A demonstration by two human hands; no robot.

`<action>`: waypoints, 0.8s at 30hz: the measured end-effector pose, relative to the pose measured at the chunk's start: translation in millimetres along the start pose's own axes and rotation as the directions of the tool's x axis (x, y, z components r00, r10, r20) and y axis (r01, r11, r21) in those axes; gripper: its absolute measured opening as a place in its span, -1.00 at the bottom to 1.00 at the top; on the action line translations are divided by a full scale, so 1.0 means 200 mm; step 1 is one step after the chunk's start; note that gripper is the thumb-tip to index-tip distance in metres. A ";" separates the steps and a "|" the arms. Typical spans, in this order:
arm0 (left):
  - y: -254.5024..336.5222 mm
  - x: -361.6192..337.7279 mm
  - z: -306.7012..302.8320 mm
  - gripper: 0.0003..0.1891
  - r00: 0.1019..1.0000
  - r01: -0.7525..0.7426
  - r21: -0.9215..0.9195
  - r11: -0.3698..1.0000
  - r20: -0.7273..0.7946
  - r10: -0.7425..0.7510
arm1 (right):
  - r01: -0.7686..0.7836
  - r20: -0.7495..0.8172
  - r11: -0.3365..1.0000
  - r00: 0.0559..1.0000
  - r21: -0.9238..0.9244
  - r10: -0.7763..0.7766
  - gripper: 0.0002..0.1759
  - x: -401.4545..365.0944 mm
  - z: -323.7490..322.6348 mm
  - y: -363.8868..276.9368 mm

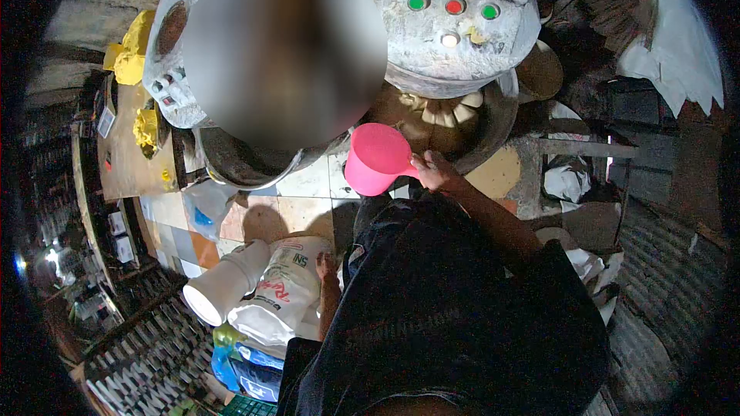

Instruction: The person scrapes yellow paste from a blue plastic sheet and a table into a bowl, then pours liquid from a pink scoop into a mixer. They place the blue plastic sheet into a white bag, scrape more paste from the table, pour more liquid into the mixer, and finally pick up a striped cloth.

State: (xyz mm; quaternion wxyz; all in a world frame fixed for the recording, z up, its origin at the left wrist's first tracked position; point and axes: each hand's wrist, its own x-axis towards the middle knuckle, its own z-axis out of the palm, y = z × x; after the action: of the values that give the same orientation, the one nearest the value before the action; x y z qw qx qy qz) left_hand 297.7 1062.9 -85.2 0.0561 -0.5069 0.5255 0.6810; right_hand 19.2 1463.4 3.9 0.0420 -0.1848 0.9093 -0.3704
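My right hand (pixel 435 172) is closed round the handle of a pink plastic dipper (pixel 367 169). The dipper hangs over the tiled floor at the near rim of a mixer bowl (pixel 502 119). Pale, lumpy dough (pixel 443 114) lies in that bowl, under the mixer head. Lower down, my left hand (pixel 326 265) hangs at my side, fingers stretched out along the edge of a white printed sack (pixel 287 281).
Green and red buttons sit on the white mixer head (pixel 462 38). A second mixer bowl (pixel 254 173) stands left, partly behind a blurred circle. White buckets (pixel 212 296) lean by the sack. Yellow bags (pixel 146 131) rest on a wooden table (pixel 123 166).
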 end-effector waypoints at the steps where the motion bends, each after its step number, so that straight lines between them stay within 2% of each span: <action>1: 0.01 0.00 0.00 -0.63 0.994 -0.027 -0.021 0.999 0.107 0.029 | -0.127 0.129 0.991 0.984 0.040 0.121 -0.79 0.01 -0.10 -0.06; 2: 0.04 -0.04 0.05 -0.63 0.994 -0.027 -0.023 0.999 0.106 0.029 | -0.191 0.197 0.980 0.964 0.055 0.177 -0.80 0.04 -0.17 -0.11; 3: 0.10 -0.10 0.13 -0.64 0.999 -0.044 0.079 0.996 0.025 0.042 | -0.255 0.262 0.965 0.937 0.062 0.231 -0.80 0.06 -0.24 -0.17; 4: 0.10 -0.11 0.14 -0.65 0.997 -0.053 0.179 0.982 -0.054 0.063 | -0.473 0.372 0.839 0.854 0.269 0.363 -0.81 0.08 -0.28 -0.19; 5: 0.11 -0.10 0.15 -0.65 0.996 -0.055 0.176 0.983 -0.054 0.065 | -0.658 0.504 0.622 0.743 0.425 0.441 -0.82 0.09 -0.30 -0.20; 6: 0.03 -0.01 0.07 -0.64 0.998 -0.052 0.152 0.987 -0.031 0.058 | -0.655 0.502 0.625 0.745 0.425 0.440 -0.82 0.08 -0.22 -0.15; 8: -0.03 0.06 0.00 -0.63 0.999 -0.051 0.124 0.991 -0.007 0.052 | -0.430 0.279 0.761 0.901 0.486 0.331 -0.82 0.01 -0.01 0.01; 9: -0.04 0.07 -0.02 -0.63 1.000 -0.011 0.045 0.999 -0.020 0.012 | -0.353 0.212 0.804 0.935 0.479 0.284 -0.81 0.02 -0.01 0.01; 13: -0.06 0.12 -0.05 -0.60 0.987 0.142 -0.273 0.952 -0.035 -0.158 | -0.226 0.175 0.881 0.970 0.417 0.166 -0.76 0.00 -0.02 0.00; 14: -0.08 0.15 -0.08 -0.60 0.987 0.142 -0.277 0.950 -0.034 -0.157 | -0.190 0.175 0.899 0.976 0.395 0.130 -0.75 0.00 -0.03 -0.01; 15: -0.12 0.20 -0.12 -0.60 0.999 -0.022 -0.087 0.996 0.032 0.024 | -0.147 0.184 0.915 0.980 0.375 0.082 -0.74 0.00 -0.05 -0.01; 16: -0.16 0.25 -0.18 -0.60 0.973 -0.203 0.092 0.975 0.129 0.190 | -0.121 0.187 0.923 0.981 0.365 0.055 -0.72 0.01 -0.06 -0.01; 17: -0.18 0.28 -0.21 -0.60 0.911 -0.387 0.248 0.888 0.252 0.327 | -0.108 0.189 0.925 0.981 0.364 0.040 -0.71 0.01 -0.07 -0.03; 20: -0.07 0.19 -0.12 -0.62 0.984 -0.179 0.323 0.929 0.041 0.176 | -0.137 0.167 0.887 0.983 0.441 0.069 -0.75 0.05 -0.06 -0.06; 22: -0.02 0.16 -0.11 -0.63 0.984 -0.175 0.385 0.906 0.028 0.178 | -0.165 0.150 0.841 0.984 0.515 0.101 -0.80 0.10 -0.05 -0.09; 24: 0.03 0.15 -0.12 -0.63 0.963 -0.257 0.534 0.805 0.074 0.259 | -0.175 0.148 0.820 0.983 0.545 0.111 -0.82 0.17 -0.12 -0.18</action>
State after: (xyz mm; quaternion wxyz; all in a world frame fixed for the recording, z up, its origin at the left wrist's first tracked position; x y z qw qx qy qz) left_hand 295.0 1028.2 -102.2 0.1026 -0.3954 0.7594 0.5064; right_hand -7.3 1443.3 47.9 0.1713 -0.1157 0.7698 -0.6038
